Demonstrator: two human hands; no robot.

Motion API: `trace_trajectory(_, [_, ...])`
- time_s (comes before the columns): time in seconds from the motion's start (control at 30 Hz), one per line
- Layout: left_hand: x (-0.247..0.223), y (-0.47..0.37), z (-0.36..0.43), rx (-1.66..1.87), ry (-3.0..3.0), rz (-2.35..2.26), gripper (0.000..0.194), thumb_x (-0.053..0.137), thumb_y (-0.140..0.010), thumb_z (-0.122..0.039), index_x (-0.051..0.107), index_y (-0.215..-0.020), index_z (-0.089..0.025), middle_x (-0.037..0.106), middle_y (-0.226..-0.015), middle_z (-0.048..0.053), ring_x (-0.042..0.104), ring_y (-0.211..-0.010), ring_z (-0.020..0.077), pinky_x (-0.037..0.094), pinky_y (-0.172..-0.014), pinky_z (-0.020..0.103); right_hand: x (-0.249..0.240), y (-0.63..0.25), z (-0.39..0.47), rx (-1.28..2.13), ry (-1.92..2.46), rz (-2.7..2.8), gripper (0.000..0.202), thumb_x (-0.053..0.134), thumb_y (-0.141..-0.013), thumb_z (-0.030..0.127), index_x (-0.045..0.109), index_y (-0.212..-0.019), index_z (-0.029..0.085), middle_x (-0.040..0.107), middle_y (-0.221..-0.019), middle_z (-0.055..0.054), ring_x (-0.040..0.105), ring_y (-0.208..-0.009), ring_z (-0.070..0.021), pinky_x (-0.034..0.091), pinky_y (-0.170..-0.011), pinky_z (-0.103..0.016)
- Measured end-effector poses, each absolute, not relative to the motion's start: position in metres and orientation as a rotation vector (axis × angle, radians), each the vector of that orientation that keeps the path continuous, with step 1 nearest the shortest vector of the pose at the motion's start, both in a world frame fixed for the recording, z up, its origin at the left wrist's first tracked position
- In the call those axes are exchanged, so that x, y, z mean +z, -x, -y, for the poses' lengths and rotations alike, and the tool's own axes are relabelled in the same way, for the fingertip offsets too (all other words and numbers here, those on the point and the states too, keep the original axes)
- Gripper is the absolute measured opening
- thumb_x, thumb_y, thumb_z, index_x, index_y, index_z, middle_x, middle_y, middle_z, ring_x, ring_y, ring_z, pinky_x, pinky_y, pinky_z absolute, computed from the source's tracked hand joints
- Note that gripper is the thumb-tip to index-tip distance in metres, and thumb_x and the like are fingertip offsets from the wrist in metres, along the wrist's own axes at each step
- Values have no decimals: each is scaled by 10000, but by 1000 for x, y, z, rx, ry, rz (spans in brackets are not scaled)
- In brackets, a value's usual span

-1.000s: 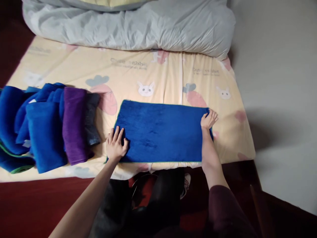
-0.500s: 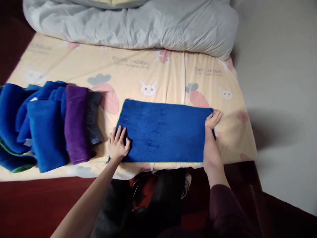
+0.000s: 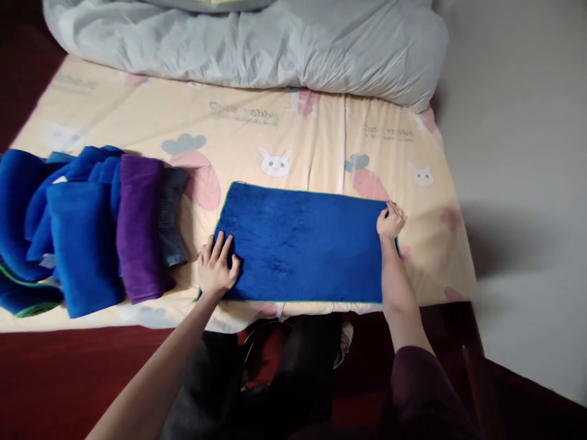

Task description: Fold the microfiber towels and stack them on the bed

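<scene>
A blue towel (image 3: 302, 247) with thin green edging lies flat on the bed before me, wider than it is deep. My left hand (image 3: 219, 264) rests on its left end, palm down with the fingers spread. At the far right corner, my right hand (image 3: 391, 220) has its fingers bent and pinched round the towel's edge. Left of the towel sits a group of folded cloths: a blue one (image 3: 85, 247) in front, a purple one (image 3: 140, 229) beside it, and a dark grey one (image 3: 173, 217) nearest my left hand.
The bed sheet (image 3: 284, 137) is pale yellow with rabbits and carrots. A grey quilt (image 3: 257, 46) is bunched along the far side. A grey wall (image 3: 518, 183) stands to the right. Below the bed's near edge are my legs and a reddish floor (image 3: 68, 385).
My right hand has shifted slightly left at the towel's far corner. My left hand stays pressed on the left end, and the towel lies almost as before.
</scene>
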State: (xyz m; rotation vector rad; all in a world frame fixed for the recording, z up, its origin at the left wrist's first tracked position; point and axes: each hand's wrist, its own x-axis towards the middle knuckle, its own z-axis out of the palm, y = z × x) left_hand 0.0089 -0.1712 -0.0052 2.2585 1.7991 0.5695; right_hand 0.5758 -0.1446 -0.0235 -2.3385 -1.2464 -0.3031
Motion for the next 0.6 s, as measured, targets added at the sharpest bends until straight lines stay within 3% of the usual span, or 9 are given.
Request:
trace_trajectory(0.2, [0,-8,175,515,-2269,-1803,651,425,-1001,-367,433,-1627,-187,333,-1721,95,234,-1616,344,189,-1306,572,-23,-574,142,-256,2377,1246,479,405,-959,147,723,-1316,122,687,-1414,-161,612,-1366,-234,396,-1224,-470])
trace_trajectory(0.37, [8,-30,166,472,-2269,-1862,672,376,-1023,-377,368,-1652,-142,204,-1763,112,110,-1642,361,94,-1324,608,-24,-574,142,-273,2360,1255,495,414,-947,149,718,-1336,115,677,-1429,-162,612,-1379,-255,428,-1213,-477])
trace_trajectory(0.47, [10,-66,128,466,-2311,-1780,685,363,-1033,-409,337,-1663,-140,136,-1777,106,59,-1650,351,74,-1323,616,-23,-574,141,-283,2354,1265,489,419,-946,156,725,-1323,106,685,-1417,-163,627,-1363,-263,446,-1199,-476])
trace_trajectory(0.6, [9,-106,55,394,-2350,-1635,672,334,-1046,-476,401,-1638,-163,210,-1764,101,109,-1646,337,82,-1322,603,-21,-574,141,-294,2352,1267,487,417,-945,149,730,-1315,102,688,-1411,-162,644,-1345,-259,438,-1208,-475])
